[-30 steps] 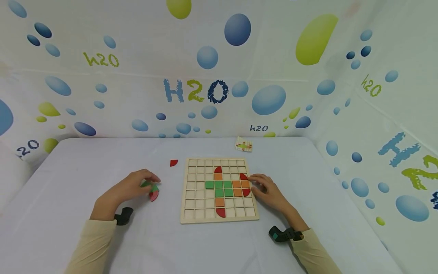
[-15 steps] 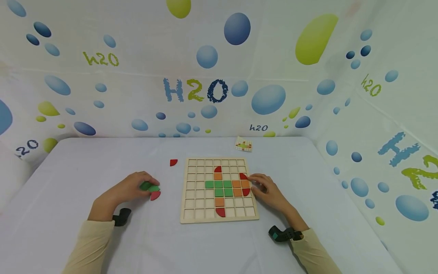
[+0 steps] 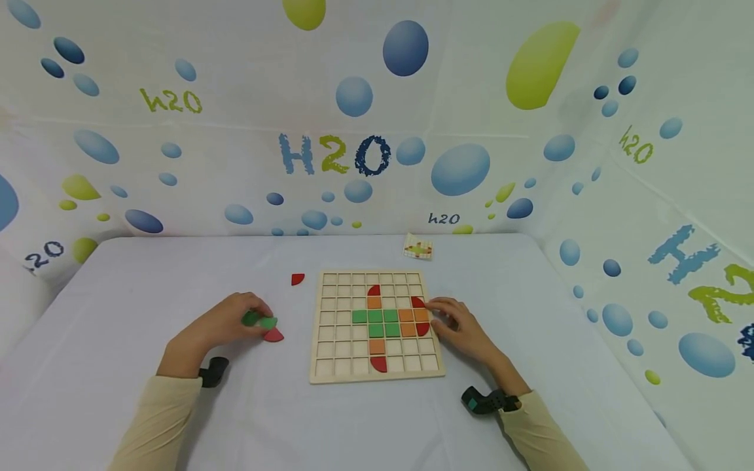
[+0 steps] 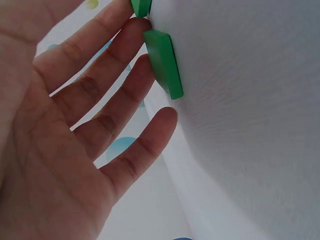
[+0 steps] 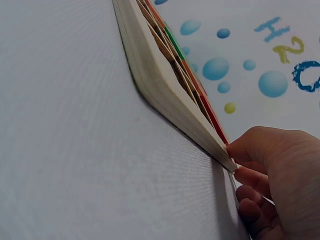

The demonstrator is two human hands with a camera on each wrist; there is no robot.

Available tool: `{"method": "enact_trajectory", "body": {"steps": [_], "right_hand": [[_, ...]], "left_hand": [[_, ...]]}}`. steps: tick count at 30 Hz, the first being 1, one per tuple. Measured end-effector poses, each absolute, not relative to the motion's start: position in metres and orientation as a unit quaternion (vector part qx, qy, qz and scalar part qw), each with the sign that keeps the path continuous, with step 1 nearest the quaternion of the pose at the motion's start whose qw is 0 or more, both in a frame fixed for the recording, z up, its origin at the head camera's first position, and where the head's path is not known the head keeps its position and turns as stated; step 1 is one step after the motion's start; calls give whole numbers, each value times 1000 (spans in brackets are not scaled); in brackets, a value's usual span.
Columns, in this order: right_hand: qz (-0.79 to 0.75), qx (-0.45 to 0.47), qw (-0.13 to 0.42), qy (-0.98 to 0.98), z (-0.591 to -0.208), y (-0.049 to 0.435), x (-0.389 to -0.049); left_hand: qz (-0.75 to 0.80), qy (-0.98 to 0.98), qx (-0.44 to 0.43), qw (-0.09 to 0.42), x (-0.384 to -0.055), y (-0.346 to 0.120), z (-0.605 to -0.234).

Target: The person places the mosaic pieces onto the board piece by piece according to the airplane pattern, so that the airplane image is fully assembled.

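Observation:
My left hand [image 3: 226, 320] is left of the wooden grid board [image 3: 344, 349], pinching a green tile [image 3: 268, 323] between thumb and fingers. Beneath that hand lies another green tile [image 3: 250, 318]; the left wrist view shows a green tile [image 4: 165, 65] at the fingertips, while the thumb's tip is hidden there. A red quarter-circle tile [image 3: 273, 335] lies by the left thumb. On the board's right rim rests my right hand [image 3: 462, 330], with loosely bent fingers; thumb and forefinger touch the edge in the right wrist view. Green, orange and red tiles fill part of the grid.
A loose red quarter-circle tile [image 3: 298, 279] lies on the white tablecloth [image 3: 177, 275] near the board's far left corner. Behind the board is a small pattern card [image 3: 417, 248]. A white printed curtain [image 3: 235, 131] closes off the back and sides.
The green tile at the left fingertips has turned and shifted slightly right. Beside it, the red quarter-circle tile has also turned and slid right. My right hand and the board keep their places.

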State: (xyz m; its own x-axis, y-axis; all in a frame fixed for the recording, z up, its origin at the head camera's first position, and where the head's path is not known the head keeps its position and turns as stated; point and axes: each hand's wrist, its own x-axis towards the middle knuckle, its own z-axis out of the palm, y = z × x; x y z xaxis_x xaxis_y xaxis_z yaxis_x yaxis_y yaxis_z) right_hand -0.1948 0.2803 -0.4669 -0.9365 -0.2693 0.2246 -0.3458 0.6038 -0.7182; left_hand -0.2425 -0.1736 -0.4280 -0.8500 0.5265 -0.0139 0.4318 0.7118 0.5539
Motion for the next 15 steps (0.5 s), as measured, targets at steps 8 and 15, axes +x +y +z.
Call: {"method": "enact_trajectory", "body": {"steps": [8, 15], "right_hand": [[404, 175, 49, -897, -467, 280, -195], [403, 191, 52, -894, -468, 283, -197]], "left_hand": [[273, 932, 216, 101, -242, -166, -425], [289, 928, 213, 98, -241, -159, -423]]}}
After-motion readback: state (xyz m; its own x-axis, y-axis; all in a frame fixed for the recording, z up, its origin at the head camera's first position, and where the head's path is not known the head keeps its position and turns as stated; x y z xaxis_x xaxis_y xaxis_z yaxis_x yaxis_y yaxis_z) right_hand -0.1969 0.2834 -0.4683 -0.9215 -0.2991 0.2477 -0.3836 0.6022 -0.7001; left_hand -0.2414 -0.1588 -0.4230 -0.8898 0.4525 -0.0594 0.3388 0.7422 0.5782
